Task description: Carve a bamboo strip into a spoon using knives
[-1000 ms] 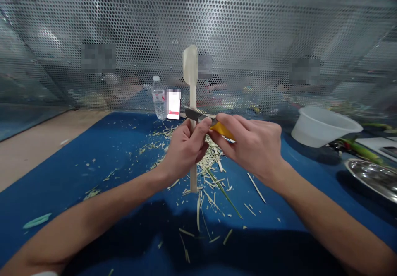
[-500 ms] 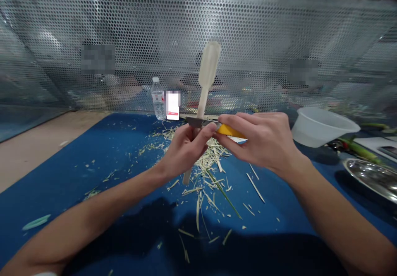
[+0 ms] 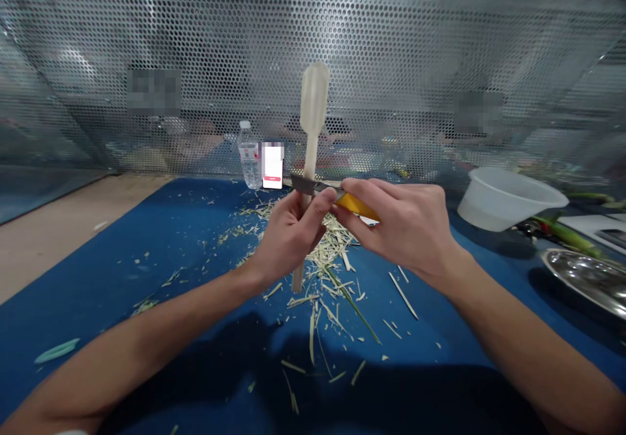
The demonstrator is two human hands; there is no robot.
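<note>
My left hand [image 3: 288, 236] is closed round the thin shaft of a pale wooden paddle-shaped stick [image 3: 313, 105], held nearly upright with its broad end up. My right hand [image 3: 401, 226] grips a small knife [image 3: 313, 188] by its yellow handle [image 3: 357, 207]. The dark blade lies across the stick's shaft just above my left thumb, which presses against the blade. Below both hands, pale wood shavings [image 3: 332, 252] lie scattered on the blue mat [image 3: 161, 252].
A clear water bottle [image 3: 250, 156] and a small white phone [image 3: 272, 164] stand at the mat's far edge before a perforated metal screen [image 3: 195, 63]. A white plastic bowl [image 3: 508, 199] and a metal plate [image 3: 587, 278] sit at right, with green stalks [image 3: 567, 236].
The stick tilted to the right half a second ago and has swung back to nearly upright. The knife stays on the shaft, shifting slightly with my right hand.
</note>
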